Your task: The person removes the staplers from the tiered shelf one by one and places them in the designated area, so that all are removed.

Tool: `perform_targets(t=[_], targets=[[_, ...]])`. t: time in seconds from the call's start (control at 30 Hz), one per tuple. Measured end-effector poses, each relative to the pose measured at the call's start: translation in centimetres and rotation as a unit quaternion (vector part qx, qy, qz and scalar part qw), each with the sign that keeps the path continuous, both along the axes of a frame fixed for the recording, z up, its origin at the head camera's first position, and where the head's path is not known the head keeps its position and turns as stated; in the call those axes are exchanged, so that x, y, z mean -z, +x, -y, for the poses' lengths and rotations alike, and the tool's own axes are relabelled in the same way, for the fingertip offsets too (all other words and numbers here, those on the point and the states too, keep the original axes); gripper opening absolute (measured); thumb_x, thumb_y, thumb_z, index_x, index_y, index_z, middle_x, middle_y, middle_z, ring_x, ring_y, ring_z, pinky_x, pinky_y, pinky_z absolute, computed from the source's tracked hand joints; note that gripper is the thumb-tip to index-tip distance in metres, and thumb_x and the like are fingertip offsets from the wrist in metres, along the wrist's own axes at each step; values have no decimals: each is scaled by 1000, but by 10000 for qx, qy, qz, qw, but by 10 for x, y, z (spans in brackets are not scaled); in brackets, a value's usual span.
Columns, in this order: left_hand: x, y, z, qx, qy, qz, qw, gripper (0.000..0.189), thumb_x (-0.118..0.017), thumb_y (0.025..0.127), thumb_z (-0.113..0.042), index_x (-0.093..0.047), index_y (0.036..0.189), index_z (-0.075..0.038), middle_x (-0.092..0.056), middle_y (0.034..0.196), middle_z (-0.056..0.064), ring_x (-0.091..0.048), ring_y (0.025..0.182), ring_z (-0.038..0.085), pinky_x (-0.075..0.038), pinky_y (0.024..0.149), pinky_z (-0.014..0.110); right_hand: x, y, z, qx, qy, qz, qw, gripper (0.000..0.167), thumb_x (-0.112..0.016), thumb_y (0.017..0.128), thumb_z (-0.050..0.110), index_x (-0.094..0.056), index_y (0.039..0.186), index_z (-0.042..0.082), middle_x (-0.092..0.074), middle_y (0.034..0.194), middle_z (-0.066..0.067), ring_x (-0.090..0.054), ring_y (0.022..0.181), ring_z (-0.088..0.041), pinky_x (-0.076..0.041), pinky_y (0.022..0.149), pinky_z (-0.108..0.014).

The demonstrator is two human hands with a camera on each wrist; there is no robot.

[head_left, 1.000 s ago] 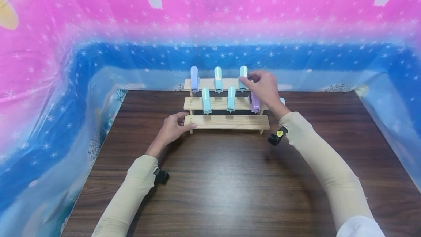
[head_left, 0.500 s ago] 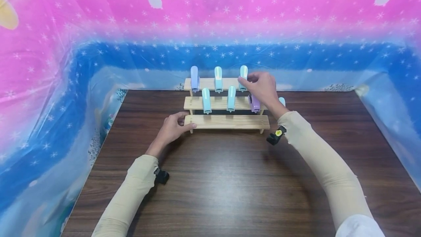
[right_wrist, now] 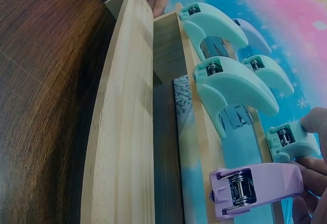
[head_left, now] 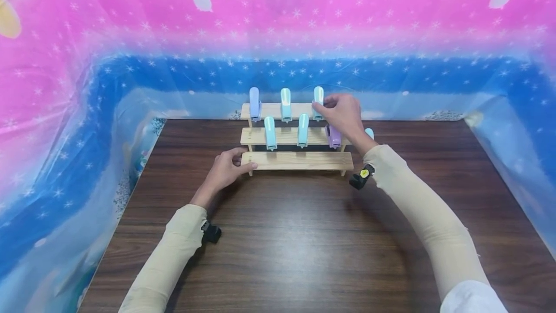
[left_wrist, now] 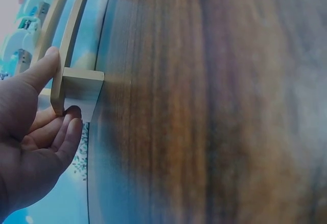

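A three-tier wooden stand [head_left: 299, 160] holds several small staplers on its upper two tiers. My left hand [head_left: 223, 170] grips the left end of the bottom tier, thumb on top and fingers beneath. At the top tier's right end, my right hand [head_left: 344, 113] pinches a mint-green stapler [head_left: 319, 100] from its right side; in the right wrist view that stapler [right_wrist: 286, 141] sits between thumb and fingers. A purple stapler [head_left: 334, 137] stands just below this hand on the middle tier. Mint staplers [head_left: 270, 133] and a lavender stapler [head_left: 254, 103] occupy other spots.
A mint-green object [head_left: 369, 132] shows partly behind the right wrist, beside the stand. The stand is near the back edge of a dark wood-grain table [head_left: 286, 236]. Behind it hangs a pink and blue patterned cloth [head_left: 269, 74].
The head view has shifted slightly, moving the whole scene a little left. Both hands keep their holds and the staplers stay in place.
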State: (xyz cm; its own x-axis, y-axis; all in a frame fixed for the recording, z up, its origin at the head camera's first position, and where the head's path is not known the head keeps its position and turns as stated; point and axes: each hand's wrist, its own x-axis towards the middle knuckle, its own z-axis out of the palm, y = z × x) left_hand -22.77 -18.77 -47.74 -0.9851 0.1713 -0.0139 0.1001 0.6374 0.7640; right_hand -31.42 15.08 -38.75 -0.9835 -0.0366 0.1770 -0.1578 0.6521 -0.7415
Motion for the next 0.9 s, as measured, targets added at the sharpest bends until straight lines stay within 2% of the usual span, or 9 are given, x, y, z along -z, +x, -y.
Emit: perform_targets(t=[0.13,0.3,0.7,0.9], targets=[[-1,1,1,-37,-55,19,10000,68,-79,91,-41,-58,141,-1,-71,118,16,-68,108,29,-57,91,45,-3,-1,1,-1,-64,29,10000,53,-75,89,51,-75,119,7,-76,109,-10,-70,93,-22,-58,79,-36],[-1,-1,-1,-27,-86,35,10000,67,-79,90,-41,-59,140,-2,-71,117,15,-68,106,28,-57,89,44,-13,1,-1,45,-124,31,9999,54,-75,90,48,-72,122,5,-75,113,-12,-70,97,-23,-59,83,-36],[-1,1,0,-53,-103,82,9999,68,-79,91,-41,-58,141,-1,-70,119,17,-66,109,30,-56,93,47,-35,14,-7,-46,88,-79,9999,53,-74,90,51,-74,120,7,-76,108,-10,-70,93,-21,-57,81,-35],[-2,1,0,-34,-130,65,9999,69,-78,91,-42,-57,142,-1,-70,121,18,-66,111,31,-55,95,48,-45,23,-10,-66,155,-195,9997,59,-73,88,59,-75,117,7,-76,107,-8,-70,93,-20,-56,83,-36]])
